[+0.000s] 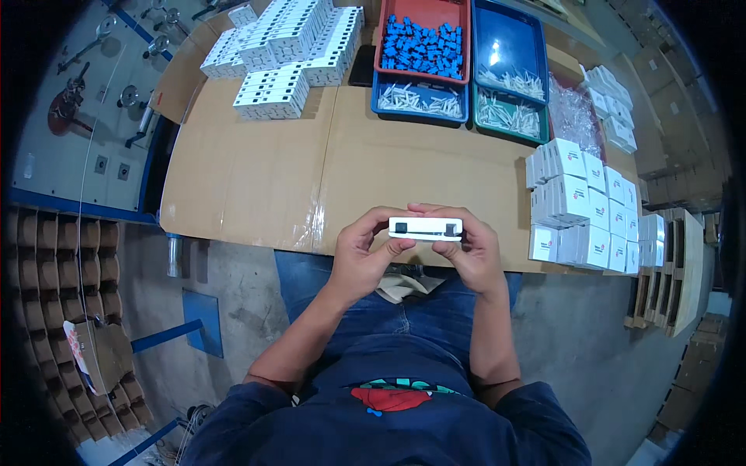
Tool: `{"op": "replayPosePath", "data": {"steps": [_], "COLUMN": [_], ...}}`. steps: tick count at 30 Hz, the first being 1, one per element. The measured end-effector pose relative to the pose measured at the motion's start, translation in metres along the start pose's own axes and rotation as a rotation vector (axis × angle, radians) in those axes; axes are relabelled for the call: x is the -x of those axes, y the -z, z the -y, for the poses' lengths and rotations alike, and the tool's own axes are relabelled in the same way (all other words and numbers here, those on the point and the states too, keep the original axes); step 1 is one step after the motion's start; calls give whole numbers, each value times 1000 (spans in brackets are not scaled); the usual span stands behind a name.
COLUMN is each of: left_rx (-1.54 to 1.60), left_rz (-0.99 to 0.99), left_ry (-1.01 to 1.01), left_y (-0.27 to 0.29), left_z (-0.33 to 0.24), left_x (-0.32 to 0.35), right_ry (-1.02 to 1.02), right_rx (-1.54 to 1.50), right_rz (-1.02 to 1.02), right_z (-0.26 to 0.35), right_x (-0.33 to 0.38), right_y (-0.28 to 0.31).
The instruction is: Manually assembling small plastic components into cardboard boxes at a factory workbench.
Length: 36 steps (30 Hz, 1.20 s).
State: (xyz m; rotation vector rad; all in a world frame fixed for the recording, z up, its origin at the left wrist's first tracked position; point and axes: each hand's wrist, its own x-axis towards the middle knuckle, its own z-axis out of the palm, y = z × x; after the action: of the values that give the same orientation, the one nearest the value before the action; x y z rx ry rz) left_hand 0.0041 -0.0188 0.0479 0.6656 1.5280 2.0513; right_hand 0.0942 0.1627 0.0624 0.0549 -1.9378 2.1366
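Between my two hands, above the near edge of the cardboard-covered table [256, 175], is a white rectangular plastic housing [425, 223] with a dark square at each end and a dark slot along its edge. My left hand [365, 247] grips its left end, thumb below and fingers behind. At the right end my right hand [475, 250] grips it the same way. The fingertips behind the housing are partly hidden. Farther back stand stacks of similar white housings [272, 93], and a red tray [468, 46] holds many small blue parts [423, 48].
Blue trays [474, 23] and a green tray [542, 138] with small white plastic pieces [507, 116] stand at the back. Stacked white boxes [579, 202] line the right table edge, beside clear plastic bags [575, 116]. Wooden pallets [680, 272] stand beyond, and cardboard dividers [66, 272] at left.
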Motion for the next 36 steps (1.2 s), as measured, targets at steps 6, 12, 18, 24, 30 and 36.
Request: {"op": "replayPosePath", "data": {"steps": [6,12,18,24,30,36], "left_rx": [-76,-78,-121,-145,16,78], "left_rz": [0,-17,-36,-24,7,-24], "left_ry": [-27,-31,-82,-95,-53,-18], "left_y": [2,0,-5,-7,1,0], "left_z": [-2,2,-1,4,2,2], "left_x": [0,3,3,3,1,5], "right_ry": [-18,-25,-32,-45,-4,51], "right_rx": [-11,-11,-41,-79,-108,-170], "right_rz": [7,11,11,4,-58,-126], "right_z": [2,-2,-4,-8,-11,-16], "right_x": [0,0,2,4,3,0], "right_y": [0,1,1,2,-9,-12]}}
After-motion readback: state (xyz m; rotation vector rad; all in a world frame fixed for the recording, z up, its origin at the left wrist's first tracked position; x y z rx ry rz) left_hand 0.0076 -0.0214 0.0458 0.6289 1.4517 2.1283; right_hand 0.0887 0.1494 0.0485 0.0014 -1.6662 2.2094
